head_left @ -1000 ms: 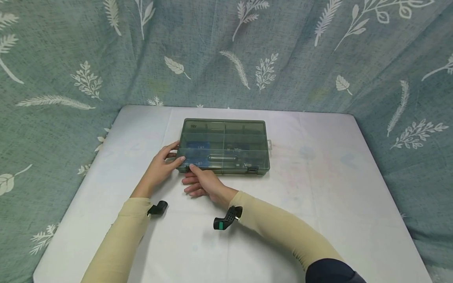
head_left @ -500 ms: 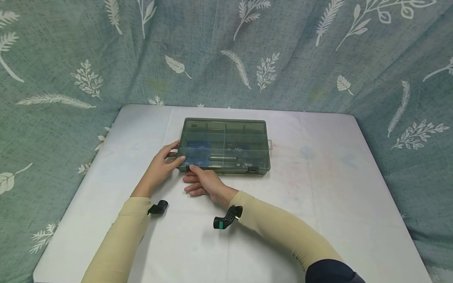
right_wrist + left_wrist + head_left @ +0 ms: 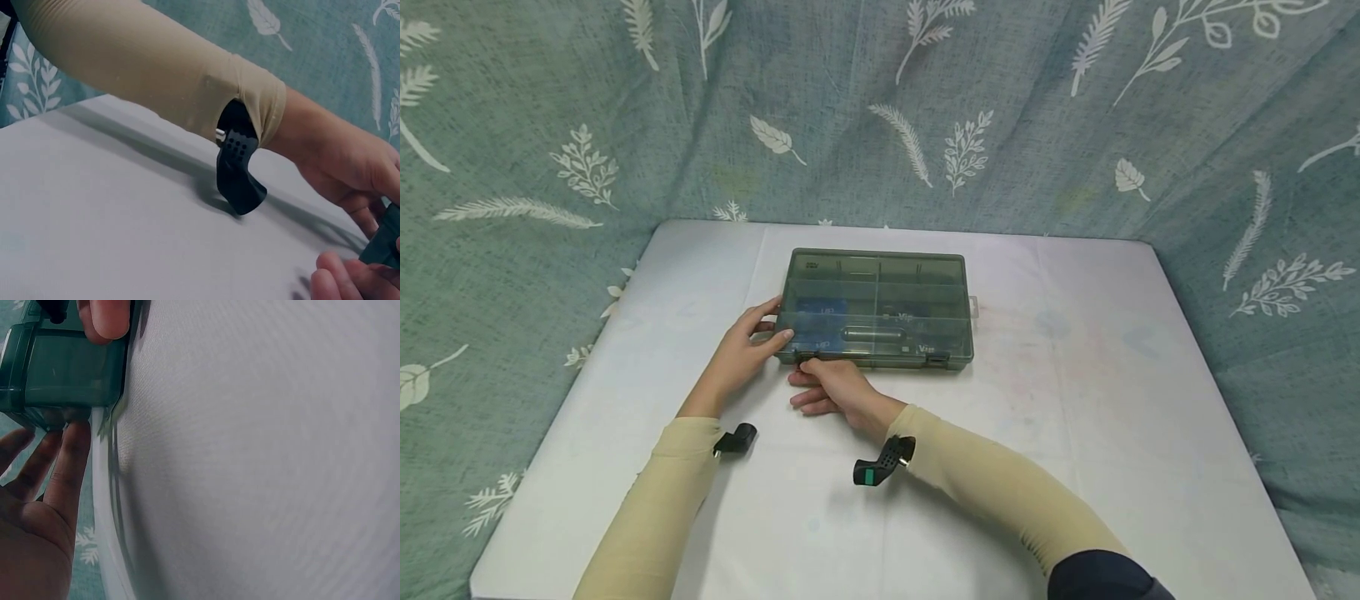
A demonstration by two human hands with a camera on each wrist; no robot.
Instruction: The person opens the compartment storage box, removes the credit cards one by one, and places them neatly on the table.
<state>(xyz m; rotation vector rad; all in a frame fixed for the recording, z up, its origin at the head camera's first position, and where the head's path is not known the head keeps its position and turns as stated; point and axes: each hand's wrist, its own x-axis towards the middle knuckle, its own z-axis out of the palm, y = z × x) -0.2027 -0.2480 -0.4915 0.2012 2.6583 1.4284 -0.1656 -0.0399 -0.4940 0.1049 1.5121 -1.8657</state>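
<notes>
A dark green see-through compartment box [image 3: 880, 292], its lid down, lies flat on the table. Blue pieces [image 3: 820, 315] with white lettering show through the lid at left. My left hand [image 3: 736, 360] rests against the box's left side, thumb on the lid's front-left corner. In the left wrist view, its fingertips touch the box's end wall [image 3: 72, 369]. At the front edge, my right hand [image 3: 844, 392] has its thumb just below the left latch [image 3: 802, 355], its other fingers loosely extended. Whether that thumb touches the latch is hard to tell. A second latch [image 3: 936, 359] sits further right.
A white cloth [image 3: 1075, 400] covers the table under the box. Green-blue curtains with white leaf prints [image 3: 850, 108] hang behind and at both sides. A pale clear tab [image 3: 973, 307] sticks out from the box's right side. Each wrist wears a small black camera [image 3: 880, 467].
My right thumb has slid down a little from the left latch at the box's front edge. My left hand and the box have stayed in place.
</notes>
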